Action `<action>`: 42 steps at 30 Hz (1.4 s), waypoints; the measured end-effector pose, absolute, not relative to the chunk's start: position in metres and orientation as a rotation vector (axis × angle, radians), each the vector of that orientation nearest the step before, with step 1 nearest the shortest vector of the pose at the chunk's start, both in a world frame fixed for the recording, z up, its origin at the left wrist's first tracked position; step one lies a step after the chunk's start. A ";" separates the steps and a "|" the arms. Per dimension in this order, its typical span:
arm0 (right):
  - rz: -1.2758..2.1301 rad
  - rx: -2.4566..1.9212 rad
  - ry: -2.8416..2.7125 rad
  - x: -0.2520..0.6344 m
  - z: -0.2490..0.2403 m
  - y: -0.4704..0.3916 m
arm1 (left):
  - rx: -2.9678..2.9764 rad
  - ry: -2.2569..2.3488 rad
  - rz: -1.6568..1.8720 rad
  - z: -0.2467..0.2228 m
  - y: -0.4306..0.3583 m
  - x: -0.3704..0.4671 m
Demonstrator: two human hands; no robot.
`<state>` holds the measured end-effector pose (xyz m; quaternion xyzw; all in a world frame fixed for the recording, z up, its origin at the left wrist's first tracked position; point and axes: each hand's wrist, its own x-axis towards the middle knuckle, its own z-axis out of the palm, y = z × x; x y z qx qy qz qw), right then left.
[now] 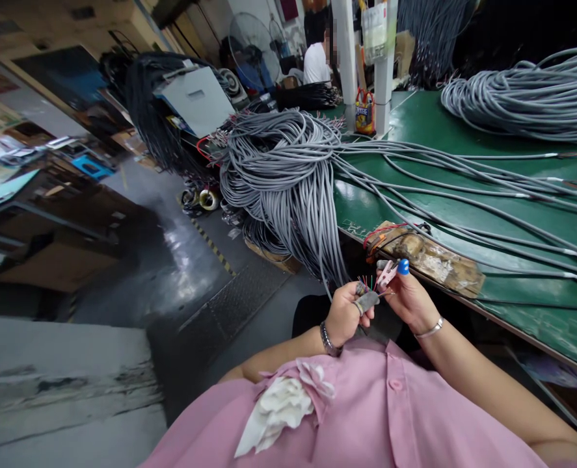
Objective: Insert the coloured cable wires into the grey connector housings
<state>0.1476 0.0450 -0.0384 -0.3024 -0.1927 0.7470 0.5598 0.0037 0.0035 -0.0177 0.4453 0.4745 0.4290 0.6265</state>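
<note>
My left hand (345, 315) is closed around the end of a grey cable, its finger and thumb wrapped in grey tape. Thin coloured wires (366, 283) fan out above that grip. Close beside it, my right hand (412, 304) pinches a small pale pink clip-like tool (386, 275) against the wires. A blue cover sits on a fingertip of this hand. The exact contact between tool and wires is too small to make out. Just beyond my right hand, a worn block wrapped in brown tape (434, 263) lies along the bench edge.
A large bundle of grey cables (281, 169) hangs over the corner of the green bench (415, 120). Several cable ends stretch across to the right. Another grey coil (527, 97) lies at the back right. White posts (383, 71) stand near a seated person (316, 64).
</note>
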 end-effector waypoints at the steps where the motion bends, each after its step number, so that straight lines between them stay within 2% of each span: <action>1: 1.745 -0.722 -0.451 0.147 -0.038 0.045 | 1.025 1.092 0.981 -0.018 0.003 0.004; 5: 1.749 -0.676 -0.434 0.145 -0.036 0.042 | 1.037 1.107 0.984 -0.019 0.002 0.003; 10: 1.933 -0.583 -0.454 0.156 -0.037 0.036 | 1.038 1.112 0.959 -0.016 -0.002 -0.001; 16: 2.111 -0.693 -0.798 0.176 -0.036 0.027 | 1.115 1.139 0.920 -0.019 -0.010 -0.010; 21: 1.898 -0.948 -1.159 0.174 -0.025 0.019 | 1.169 1.133 0.876 -0.025 -0.012 -0.009; 29: 1.646 -0.967 -1.519 0.170 -0.019 0.011 | 1.145 1.050 0.582 -0.034 -0.006 -0.005; 36: 1.626 -0.977 -1.269 0.174 -0.028 0.002 | 0.934 1.083 0.874 -0.030 -0.004 -0.004; 42: 1.593 -1.009 -1.116 0.158 -0.028 -0.007 | 0.923 1.047 0.837 -0.031 -0.006 -0.002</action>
